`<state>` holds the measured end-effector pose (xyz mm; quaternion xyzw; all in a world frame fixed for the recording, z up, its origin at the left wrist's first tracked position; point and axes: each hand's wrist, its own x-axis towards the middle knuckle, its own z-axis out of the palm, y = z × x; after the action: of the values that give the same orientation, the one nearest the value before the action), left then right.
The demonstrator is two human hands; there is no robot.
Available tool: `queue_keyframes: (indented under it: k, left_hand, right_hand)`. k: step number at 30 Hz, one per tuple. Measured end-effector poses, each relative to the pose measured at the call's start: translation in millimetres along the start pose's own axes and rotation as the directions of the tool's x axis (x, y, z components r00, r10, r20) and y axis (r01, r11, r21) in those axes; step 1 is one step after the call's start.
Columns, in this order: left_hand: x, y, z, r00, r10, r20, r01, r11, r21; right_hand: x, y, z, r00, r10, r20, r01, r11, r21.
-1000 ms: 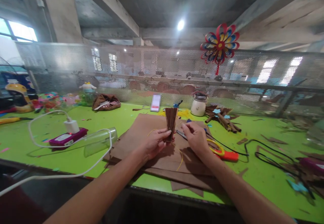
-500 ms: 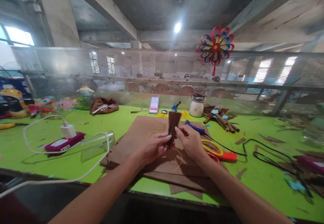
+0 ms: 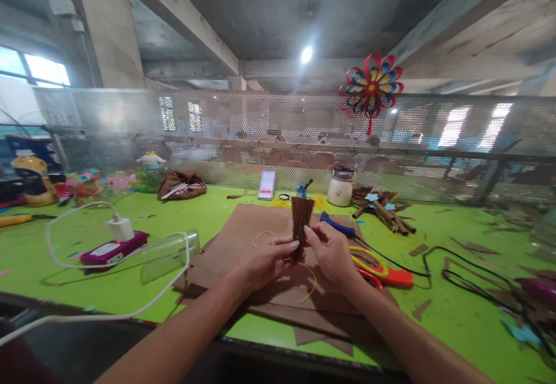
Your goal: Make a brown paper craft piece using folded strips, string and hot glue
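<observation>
A pleated brown paper fan (image 3: pixel 302 216) stands upright above the brown paper sheets, its folds spreading a little toward the top. My left hand (image 3: pixel 273 259) is closed around its lower part, thumb pressed on the front. At the fan's right edge, the thumb and fingertips of my right hand (image 3: pixel 332 251) pinch the paper. A thin yellow cord (image 3: pixel 313 285) hangs from below the fan, and another loop of it shows to the left of the fan. Under my hands lies a stack of brown paper sheets (image 3: pixel 243 227).
Right of the sheets lie red-and-yellow-handled scissors (image 3: pixel 397 278) and a blue-handled tool (image 3: pixel 336 223) with a black cable. A clear cup (image 3: pixel 169 256) lies on its side at left, near a purple power bank (image 3: pixel 113 251) and white cable. Behind stand a phone (image 3: pixel 266 184) and a jar (image 3: pixel 340 189).
The whole view has shifted slightly, with the scene sitting lower and a bit further right. Both hands keep their grip on the fan, which appears slightly wider at the top.
</observation>
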<state>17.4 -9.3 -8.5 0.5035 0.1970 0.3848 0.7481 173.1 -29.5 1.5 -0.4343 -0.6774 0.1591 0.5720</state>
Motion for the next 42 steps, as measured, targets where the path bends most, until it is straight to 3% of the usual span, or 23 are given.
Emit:
queue_keyframes:
  k: [3,8,10,15,22,33,35,37,42]
  left_hand:
    - [0,0,0.8,1.0,0.02,0.01,-0.021,0.999,0.034]
    - [-2,0,4.2,0.999,-0.005,0.046,-0.004,0.982,0.191]
    - [-4,0,7.1,0.999,-0.026,0.046,0.013,0.966,0.256]
    - [-9,0,14.1,0.996,-0.052,0.071,0.024,0.939,0.344]
    - [-8,1,14.9,0.993,-0.098,0.06,0.058,0.881,0.469]
    - [-6,-3,18.8,0.988,-0.142,0.058,0.107,0.909,0.403]
    - [-2,-4,18.4,0.996,-0.085,0.026,0.067,0.915,0.399]
    - [2,-4,17.8,0.999,0.044,-0.015,-0.034,0.912,0.409]
    - [4,1,20.4,0.954,0.296,-0.04,-0.228,0.809,0.541]
  right_hand:
    - [2,1,-2,0.999,0.036,-0.023,-0.035,0.999,0.015]
    - [13,5,-14,0.971,0.044,-0.236,-0.025,0.996,0.08]
    - [18,6,-20,0.963,0.038,-0.266,-0.003,0.991,0.131]
    - [21,-1,-29,0.979,-0.031,-0.203,0.059,0.989,0.137]
    - [19,-9,-32,0.99,-0.011,-0.143,0.024,0.996,0.087]
    - [15,-4,-24,0.988,-0.106,-0.115,0.099,0.993,-0.065]
    - [12,-9,-22,0.985,-0.129,-0.116,0.116,0.987,-0.112]
    - [9,-14,-19,0.984,-0.147,-0.106,0.132,0.982,-0.134]
    - [3,-16,-13,0.991,-0.129,-0.037,0.125,0.988,-0.094]
